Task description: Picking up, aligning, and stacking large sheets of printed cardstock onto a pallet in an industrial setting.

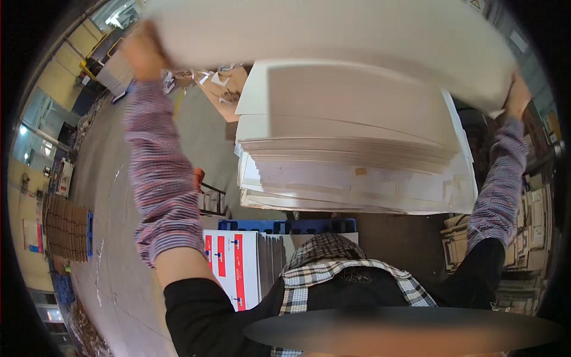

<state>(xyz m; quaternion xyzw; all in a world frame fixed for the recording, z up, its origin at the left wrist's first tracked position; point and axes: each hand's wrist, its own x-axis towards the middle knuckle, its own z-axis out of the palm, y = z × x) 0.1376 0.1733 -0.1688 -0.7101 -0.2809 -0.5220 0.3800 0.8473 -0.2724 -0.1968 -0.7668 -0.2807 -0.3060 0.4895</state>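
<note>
Wide off-white cardboard sheet (333, 35), motion-blurred, held aloft over far part of pale stacked boards (351, 153); left hand (146, 52) and right hand (517, 97) grip opposite ends, striped-sleeved arms (165, 178) spread, apparently because broad, bowing sheet needs support both sides.

Left hand (144, 52) and right hand (518, 98) have opposite ends of a big pale sheet (333, 33), kinda blurry, hiding the far edge of the board stack (351, 178). Blue pallet (291, 226) and red-and-white boards (248, 271) are on the wearer's side of that stack, brown cardboard (66, 229) way left of it.
</note>
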